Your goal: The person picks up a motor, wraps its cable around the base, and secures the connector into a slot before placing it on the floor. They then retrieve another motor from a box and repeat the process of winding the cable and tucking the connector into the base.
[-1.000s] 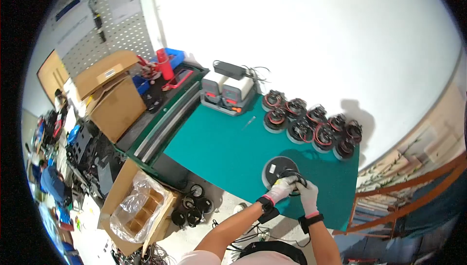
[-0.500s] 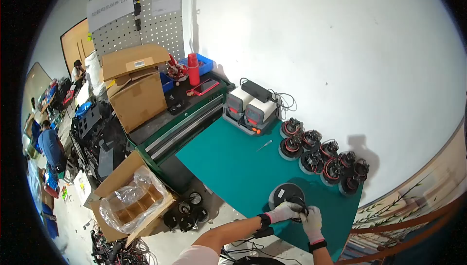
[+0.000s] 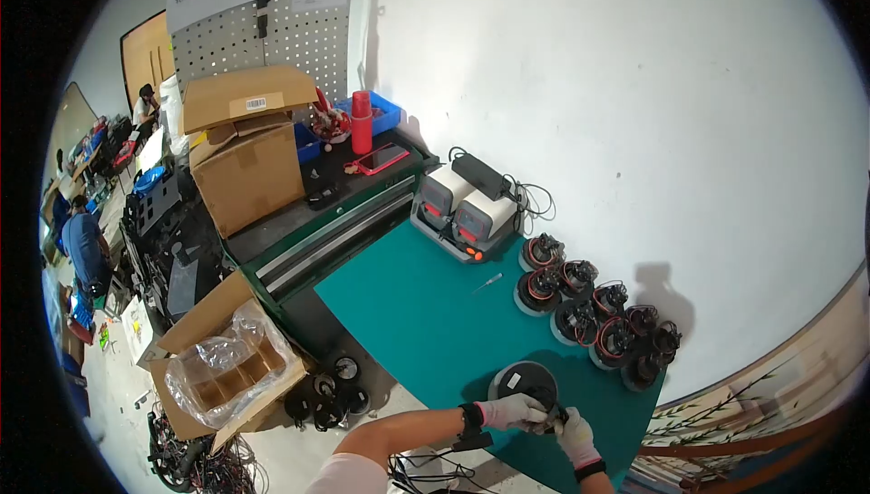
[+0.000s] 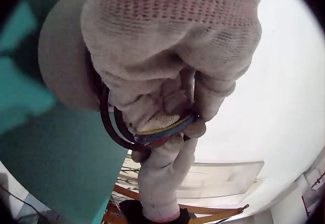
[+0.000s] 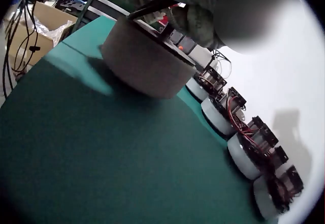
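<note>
A round grey wheel-like part [image 3: 526, 380] with a black top and a white label sits near the front edge of the green mat; its thick grey side [image 5: 147, 61] shows in the right wrist view. Both hands wear whitish gloves. My left hand [image 3: 515, 411] is at the part's near side, its fingers curled round a bundle of wires [image 4: 167, 131], yellow, blue and red, beside a dark looped cable [image 4: 109, 125]. My right hand [image 3: 576, 440] meets it from the other side and pinches the wires' end [image 4: 190, 120]. The exact fingertip contact is partly hidden.
Several similar parts with coiled wires [image 3: 616, 335] stand in rows along the wall side. A twin-unit device [image 3: 467, 208] stands at the mat's back corner, a small screwdriver [image 3: 488, 283] near it. Left are a cardboard box [image 3: 246, 177] and an open carton [image 3: 163, 403].
The head view has shifted, so the mat and the hands sit lower in it. Both hands stay together at the round part, with only slight finger movement.
</note>
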A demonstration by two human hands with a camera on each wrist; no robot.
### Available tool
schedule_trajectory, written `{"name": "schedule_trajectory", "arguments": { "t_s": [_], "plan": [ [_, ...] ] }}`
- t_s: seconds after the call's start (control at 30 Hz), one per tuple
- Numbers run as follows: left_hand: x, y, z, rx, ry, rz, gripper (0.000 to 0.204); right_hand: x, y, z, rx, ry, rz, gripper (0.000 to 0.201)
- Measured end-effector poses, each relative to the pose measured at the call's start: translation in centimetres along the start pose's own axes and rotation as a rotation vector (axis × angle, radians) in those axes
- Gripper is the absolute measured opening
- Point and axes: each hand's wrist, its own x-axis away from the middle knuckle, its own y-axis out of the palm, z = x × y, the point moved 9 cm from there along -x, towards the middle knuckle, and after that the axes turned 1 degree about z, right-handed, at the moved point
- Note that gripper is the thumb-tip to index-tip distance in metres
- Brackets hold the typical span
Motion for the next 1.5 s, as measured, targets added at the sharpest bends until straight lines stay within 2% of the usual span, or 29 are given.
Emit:
{"name": "schedule_trajectory", "arguments": {
  "t_s": [0.07, 0.1, 0.13, 0.2, 0.23, 0.27, 0.33, 0.37, 0.47, 0.53, 0.6, 0.63, 0.67, 0.73, 0.77, 0.8, 0.83, 0.87, 0.9, 0.97, 1.0, 1.07, 1.13, 1.2, 1.23, 1.37, 1.47, 1.5],
  "plan": [
    [0.6, -0.3, 0.2, -0.058, -0.08, 0.011, 0.025, -0.3, -0.5, -0.1, -0.01, -0.045, 0.03, 0.03],
    [0.3, -0.4, -0.8, 0.062, -0.152, -0.055, 0.026, -0.4, -1.0, -0.3, -0.016, -0.098, 0.066, 0.03],
    [-0.3, -1.6, -1.8, 0.062, -0.157, -0.055, 0.026, -0.7, -1.1, 0.0, -0.018, -0.092, 0.064, 0.03],
    [-0.5, -0.6, -3.3, 0.403, -0.159, -0.409, 0.032, -1.1, -1.4, -0.4, -0.021, -0.178, 0.103, 0.031],
    [-0.9, -0.4, -3.8, 0.481, -0.113, -0.47, 0.033, -1.0, -0.8, -0.2, -0.028, -0.177, 0.101, 0.031],
    [-0.8, 0.6, -3.7, 0.48, -0.115, -0.465, 0.033, -0.9, -0.4, 0.5, -0.066, -0.137, 0.132, 0.031],
    [-0.8, 1.4, -3.4, 0.544, -0.034, -0.074, 0.03, -0.1, 1.6, 1.7, -0.101, -0.092, 0.163, 0.032],
    [-0.9, 2.8, -2.7, 0.56, 0.029, -0.049, 0.031, 0.9, 5.0, 4.7, -0.508, 0.176, 0.068, 0.032],
    [-1.4, 3.9, -2.9, 0.542, 0.096, -0.083, 0.033, 3.4, 8.1, 3.1, -1.321, 0.519, 0.11, 0.029],
    [0.3, 3.2, -1.6, 0.116, 0.082, 0.11, 0.033, 4.1, 8.1, 1.2, -1.794, 0.74, 0.304, 0.025],
    [0.4, 1.8, -0.9, -0.318, 0.084, 0.157, 0.031, 4.4, 8.2, 0.8, -1.021, 0.503, 0.123, 0.024],
    [0.8, 1.5, -0.3, -0.426, 0.074, 0.229, 0.027, 4.7, 10.3, 1.0, -1.253, 0.494, 0.109, 0.025],
    [1.2, 2.2, 0.0, -0.428, 0.066, 0.222, 0.027, 5.1, 12.3, 1.1, -1.482, 0.496, 0.091, 0.027],
    [2.0, 2.4, -0.3, -0.345, -0.051, 0.292, 0.024, 4.8, 7.5, -3.2, -1.762, 0.441, 0.216, 0.037],
    [2.6, 3.0, 0.2, -0.307, -0.056, 0.348, 0.022, 4.3, 5.8, -5.2, -1.76, 0.442, 0.21, 0.037],
    [2.4, 3.4, -0.3, -0.3, -0.053, 0.352, 0.022, 4.2, 2.8, -5.8, -1.406, 0.417, 0.378, 0.042],
    [2.2, 3.5, -0.5, -0.163, 0.036, 0.395, 0.019, 4.7, 0.2, -6.2, -1.045, 0.381, 0.524, 0.048],
    [2.1, 3.5, -0.8, -0.027, 0.122, 0.435, 0.018, 5.0, 1.0, -5.8, -1.043, 0.381, 0.518, 0.048],
    [1.8, 3.6, -1.5, -0.022, 0.12, 0.435, 0.018, 4.9, 1.7, -5.7, -1.141, 0.322, 0.517, 0.05],
    [1.5, 4.4, -1.3, 0.098, 0.24, 0.373, 0.017, 5.2, 1.7, -5.3, -1.163, 0.247, 0.488, 0.055],
    [1.7, 4.8, -1.3, 0.096, 0.232, 0.369, 0.017, 5.1, 1.4, -5.0, -1.162, 0.255, 0.493, 0.055],
    [2.5, 4.6, -0.1, -0.074, 0.188, 0.436, 0.019, 4.7, 1.3, -4.5, -1.466, 0.246, 0.476, 0.05],
    [2.8, 3.5, 1.2, -0.445, 0.054, 0.472, 0.015, 4.3, 2.0, -3.1, -1.461, 0.308, 0.44, 0.048],
    [2.0, 3.0, 1.5, -0.494, 0.154, 0.424, 0.019, 4.7, 1.0, -3.1, -1.115, 0.346, 0.367, 0.046],
    [1.8, 3.0, 1.9, -0.557, 0.214, 0.423, 0.018, 5.0, 1.4, -2.9, -1.244, 0.424, 0.301, 0.046],
    [1.7, 3.3, 2.9, -0.761, 0.317, 0.425, 0.016, 4.8, 0.2, -2.8, -1.243, 0.471, 0.374, 0.044],
    [4.1, 3.7, 6.8, -0.884, 0.695, 0.621, 0.013, 4.8, -0.6, -2.3, -1.278, 0.482, 0.433, 0.041],
    [5.7, 4.0, 9.0, -1.0, 0.938, 0.756, 0.013, 5.0, -0.3, -2.2, -1.324, 0.529, 0.398, 0.04]
  ]
}}
